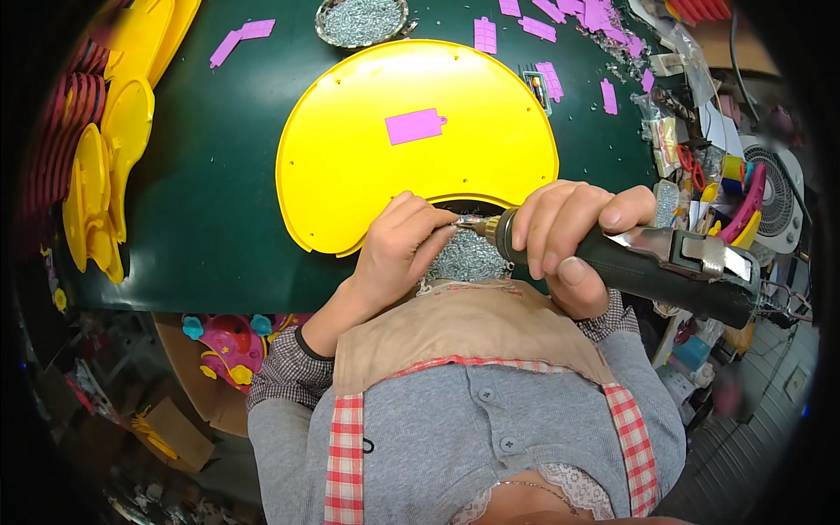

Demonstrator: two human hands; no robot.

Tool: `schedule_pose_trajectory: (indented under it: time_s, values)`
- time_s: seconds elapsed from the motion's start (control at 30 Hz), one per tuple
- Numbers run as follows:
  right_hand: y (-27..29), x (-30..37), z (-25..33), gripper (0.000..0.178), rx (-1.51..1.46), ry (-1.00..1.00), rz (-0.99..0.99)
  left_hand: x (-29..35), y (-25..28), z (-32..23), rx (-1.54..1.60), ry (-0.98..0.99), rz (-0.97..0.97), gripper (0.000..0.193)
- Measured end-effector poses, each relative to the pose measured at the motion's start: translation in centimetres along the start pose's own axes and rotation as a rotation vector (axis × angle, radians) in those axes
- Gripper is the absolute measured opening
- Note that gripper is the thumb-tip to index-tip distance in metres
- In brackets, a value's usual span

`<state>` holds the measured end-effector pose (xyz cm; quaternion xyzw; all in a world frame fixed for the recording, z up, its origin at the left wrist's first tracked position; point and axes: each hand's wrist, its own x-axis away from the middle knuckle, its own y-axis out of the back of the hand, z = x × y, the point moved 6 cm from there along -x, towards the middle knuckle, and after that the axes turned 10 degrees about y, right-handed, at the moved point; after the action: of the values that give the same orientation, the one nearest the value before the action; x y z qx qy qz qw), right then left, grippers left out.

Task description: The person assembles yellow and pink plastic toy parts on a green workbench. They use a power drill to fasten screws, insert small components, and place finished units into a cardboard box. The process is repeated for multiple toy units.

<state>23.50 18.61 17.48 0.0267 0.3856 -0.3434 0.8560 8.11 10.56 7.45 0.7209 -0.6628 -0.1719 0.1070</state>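
Observation:
My right hand [573, 236] is wrapped round a dark electric screwdriver [665, 271], its brass-coloured nose pointing left. At the tip of its bit, the thumb and forefinger of my left hand [404, 238] pinch a small metal screw, mostly hidden by the fingers. Below the tip, close to my apron, lies a heap of silver screws [468, 258]. Just beyond my hands, a yellow kidney-shaped plastic panel [420, 79] lies flat on the green table, its curved notch toward me. Several small holes run near its rim. A purple plastic tab piece [415, 127] rests on it.
A round bowl of screws [361, 19] stands behind the panel. Purple pieces [538, 29] lie scattered at the far right. Yellow plastic parts [127, 114] are stacked at the left edge. Scissors [691, 166], a small fan [774, 192] and clutter line the right side.

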Motion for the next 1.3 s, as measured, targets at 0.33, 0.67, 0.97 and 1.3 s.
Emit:
schedule_pose_trajectory:
  time_s: [0.33,0.67,0.97,1.3]
  values:
    - [-1.3,-0.5,-0.6,0.049,0.195,-0.075,-0.032,-0.9,1.0,-1.2,-0.101,-0.149,-0.121,0.018]
    - [-0.8,-1.7,-0.5,0.046,0.151,-0.022,-0.115,-1.8,1.6,-1.5,-0.047,-0.168,-0.137,0.018]
    - [-0.6,-1.7,-1.0,0.047,0.185,-0.018,-0.118,-2.3,1.1,-2.3,-0.183,-0.205,-0.182,0.018]
    - [2.8,-3.3,-6.5,0.043,0.438,0.260,-0.138,-2.1,0.9,-1.4,-0.142,-0.082,-0.133,0.011]
